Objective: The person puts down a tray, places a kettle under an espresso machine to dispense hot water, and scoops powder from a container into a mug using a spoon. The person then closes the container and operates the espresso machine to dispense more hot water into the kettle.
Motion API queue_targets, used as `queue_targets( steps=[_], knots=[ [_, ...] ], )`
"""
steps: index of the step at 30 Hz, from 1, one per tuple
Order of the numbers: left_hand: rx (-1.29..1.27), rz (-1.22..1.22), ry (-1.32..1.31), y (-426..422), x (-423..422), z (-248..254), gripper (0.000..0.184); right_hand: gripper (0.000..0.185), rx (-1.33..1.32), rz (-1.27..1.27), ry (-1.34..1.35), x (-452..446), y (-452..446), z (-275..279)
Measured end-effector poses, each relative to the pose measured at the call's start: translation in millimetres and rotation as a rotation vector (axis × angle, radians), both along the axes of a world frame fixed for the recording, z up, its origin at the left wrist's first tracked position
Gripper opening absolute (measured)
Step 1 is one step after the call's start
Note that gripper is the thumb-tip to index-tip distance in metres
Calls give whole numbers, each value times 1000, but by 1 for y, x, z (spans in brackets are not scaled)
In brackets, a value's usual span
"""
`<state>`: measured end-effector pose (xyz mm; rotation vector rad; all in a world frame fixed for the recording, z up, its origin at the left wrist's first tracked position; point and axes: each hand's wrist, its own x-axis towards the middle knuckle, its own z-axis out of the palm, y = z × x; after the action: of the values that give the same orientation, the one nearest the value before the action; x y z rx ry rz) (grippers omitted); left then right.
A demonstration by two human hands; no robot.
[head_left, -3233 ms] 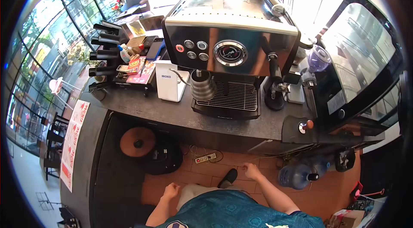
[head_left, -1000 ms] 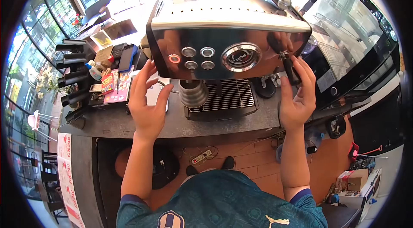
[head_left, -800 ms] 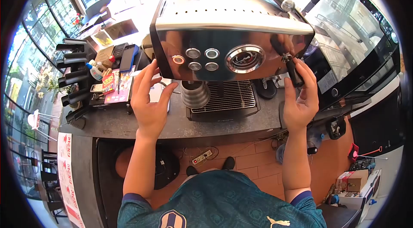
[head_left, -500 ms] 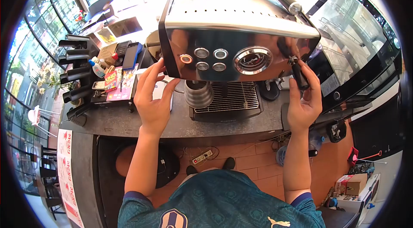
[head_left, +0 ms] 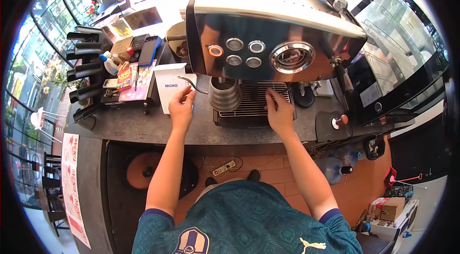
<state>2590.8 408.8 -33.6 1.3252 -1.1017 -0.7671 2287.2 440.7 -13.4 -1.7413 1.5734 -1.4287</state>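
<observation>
A steel gooseneck kettle (head_left: pixel 225 97) stands on the slatted drip tray (head_left: pixel 261 103) beneath the espresso machine (head_left: pixel 239 29). My left hand (head_left: pixel 182 110) hovers just below the kettle's thin curved spout (head_left: pixel 188 80), fingers loosely bent and holding nothing I can see. To the right of the kettle, my right hand (head_left: pixel 280 112) is over the drip tray, its fingers slightly apart with nothing visible in them. Neither hand clearly touches the kettle. On the machine's right front sits a black lever handle (head_left: pixel 343 78), away from both hands.
Left of the kettle stands a white MOKA box (head_left: pixel 170 84). A tamper (head_left: pixel 341 120) with a brown handle rests on a dark mat at the right. Black cup holders (head_left: pixel 86 72) line the left side. A power strip (head_left: pixel 224 168) lies on the floor.
My right hand has left the black lever and moved left over the drip tray. My left hand has come away from the machine's left edge, down toward the spout. The view has shifted slightly.
</observation>
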Motion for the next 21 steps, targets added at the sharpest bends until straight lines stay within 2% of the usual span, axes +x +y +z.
queue_targets(
  steps=[2, 7, 12, 21],
  knots=[
    [5, 8, -9, -5, 1, -2, 34, 27, -74, 12, 89, 5, -10, -8],
    [-16, 27, 28, -10, -1, -3, 31, 28, -64, 28, 75, 12, -16, -4],
    [1, -19, 111, -13, 2, 0, 24, 29, 45, 57, 29, 16, -15, 8],
    [-65, -72, 281, -27, 0, -11, 24, 32, 121, 32, -20, 22, -14, 13]
  ],
)
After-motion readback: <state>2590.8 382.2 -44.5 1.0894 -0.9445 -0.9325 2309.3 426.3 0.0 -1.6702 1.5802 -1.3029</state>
